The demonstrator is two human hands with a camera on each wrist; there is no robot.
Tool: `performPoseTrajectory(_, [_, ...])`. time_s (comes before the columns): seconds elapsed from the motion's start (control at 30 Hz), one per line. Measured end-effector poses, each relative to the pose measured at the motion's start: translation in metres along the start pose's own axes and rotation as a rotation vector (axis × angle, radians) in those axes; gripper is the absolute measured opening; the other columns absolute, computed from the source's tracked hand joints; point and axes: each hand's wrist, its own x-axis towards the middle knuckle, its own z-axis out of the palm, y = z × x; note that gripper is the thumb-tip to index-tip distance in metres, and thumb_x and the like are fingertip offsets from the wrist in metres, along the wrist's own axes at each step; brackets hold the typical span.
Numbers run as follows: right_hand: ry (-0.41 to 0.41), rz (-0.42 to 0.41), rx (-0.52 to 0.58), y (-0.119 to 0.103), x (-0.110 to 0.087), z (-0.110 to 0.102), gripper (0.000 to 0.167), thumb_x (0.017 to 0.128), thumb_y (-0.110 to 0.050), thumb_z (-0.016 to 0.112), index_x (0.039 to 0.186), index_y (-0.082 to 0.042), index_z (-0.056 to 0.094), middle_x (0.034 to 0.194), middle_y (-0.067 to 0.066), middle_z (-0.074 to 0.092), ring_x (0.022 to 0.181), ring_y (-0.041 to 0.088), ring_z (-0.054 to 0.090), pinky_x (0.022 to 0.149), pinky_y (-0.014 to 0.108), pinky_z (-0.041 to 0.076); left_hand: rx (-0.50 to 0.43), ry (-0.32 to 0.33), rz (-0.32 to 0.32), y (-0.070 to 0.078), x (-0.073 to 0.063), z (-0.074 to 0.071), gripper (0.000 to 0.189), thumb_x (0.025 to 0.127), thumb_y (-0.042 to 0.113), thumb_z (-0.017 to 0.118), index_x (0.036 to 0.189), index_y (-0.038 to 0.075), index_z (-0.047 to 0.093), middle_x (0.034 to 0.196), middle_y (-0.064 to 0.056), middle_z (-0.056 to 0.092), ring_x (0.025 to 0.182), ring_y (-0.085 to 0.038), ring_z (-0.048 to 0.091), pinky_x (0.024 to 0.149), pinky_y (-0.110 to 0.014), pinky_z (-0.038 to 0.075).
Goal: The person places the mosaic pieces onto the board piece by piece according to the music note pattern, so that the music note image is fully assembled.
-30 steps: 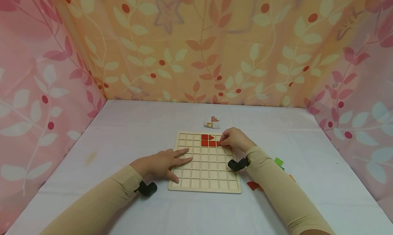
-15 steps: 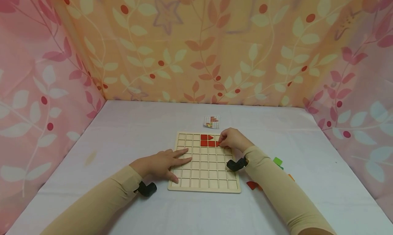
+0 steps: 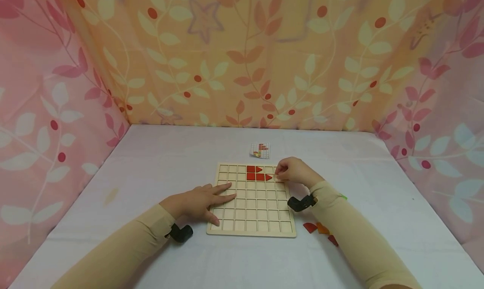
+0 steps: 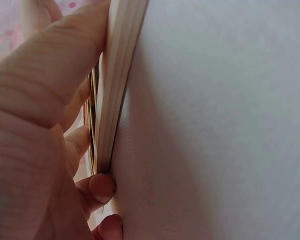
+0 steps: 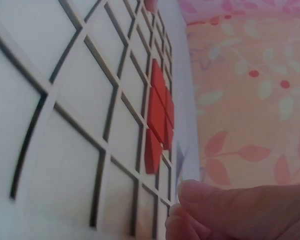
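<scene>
A wooden grid board (image 3: 251, 198) lies flat on the white table. My left hand (image 3: 194, 201) rests on its left side, fingers spread over the cells; the left wrist view has the thumb (image 4: 55, 60) against the board's edge. Red square tiles (image 3: 251, 177) fill cells near the top. Two red pointed tiles sit in the grid: the upper-row one (image 3: 259, 169) and the lower-row one (image 3: 269, 177), both pointing right. My right hand (image 3: 296, 171) hovers by the board's upper right, fingers loosely bent. In the right wrist view its fingertips (image 5: 190, 192) are apart from the tiles, with nothing seen between them.
A small printed pattern card (image 3: 260, 150) lies beyond the board. Right of the board are red (image 3: 310, 227) and orange pieces (image 3: 323, 228), partly under the right forearm. A green piece (image 3: 343, 197) peeks out behind the sleeve. Patterned cloth walls (image 3: 242, 58) enclose the table.
My right hand has let go of the lower-row pointed tile and shifted right, away from it. That tile is now fully visible in its cell. The left hand has stayed put.
</scene>
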Motion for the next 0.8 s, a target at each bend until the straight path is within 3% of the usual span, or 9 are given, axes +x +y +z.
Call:
performPoseTrajectory(0.17, [-0.013, 0.007, 0.024, 0.01, -0.013, -0.011, 0.006, 0.081, -0.011, 0.067, 0.086, -0.007, 0.067, 0.074, 0.003, 0.057, 0.069, 0.018, 0.05, 0.06, 0.028, 0.042, 0.007, 0.0, -0.004, 0.0, 0.0, 0.0, 0.087, 0.069, 0.068, 0.055, 0.142, 0.045, 0.015, 0.153, 0.012, -0.002, 0.137, -0.032, 0.014, 0.104, -0.053, 0.019])
performPoseTrajectory(0.4, [-0.046, -0.027, -0.034, 0.028, -0.035, -0.028, 0.007, 0.082, -0.012, 0.066, 0.087, -0.009, 0.069, 0.071, 0.002, 0.057, 0.07, 0.019, 0.05, 0.063, 0.03, 0.042, 0.014, -0.004, -0.008, 0.001, 0.0, -0.001, 0.086, 0.069, 0.067, 0.056, 0.143, 0.044, 0.016, 0.153, 0.012, -0.003, 0.136, -0.03, 0.016, 0.103, -0.053, 0.021])
performPoseTrajectory(0.63, [-0.072, 0.006, -0.02, 0.052, -0.058, -0.045, 0.009, 0.083, -0.012, 0.065, 0.091, -0.009, 0.069, 0.075, 0.002, 0.058, 0.075, 0.021, 0.048, 0.065, 0.032, 0.042, 0.013, -0.002, -0.004, 0.001, -0.001, -0.001, 0.086, 0.07, 0.067, 0.055, 0.143, 0.044, 0.016, 0.153, 0.011, -0.002, 0.136, -0.032, 0.016, 0.103, -0.053, 0.02])
performPoseTrajectory(0.8, [-0.085, 0.074, 0.026, 0.07, -0.079, -0.054, 0.013, 0.082, -0.013, 0.067, 0.093, -0.009, 0.068, 0.08, 0.004, 0.059, 0.076, 0.022, 0.05, 0.067, 0.034, 0.045, 0.005, 0.0, 0.005, 0.003, -0.002, -0.002, 0.085, 0.071, 0.065, 0.056, 0.143, 0.043, 0.016, 0.154, 0.01, -0.002, 0.136, -0.031, 0.015, 0.103, -0.053, 0.02])
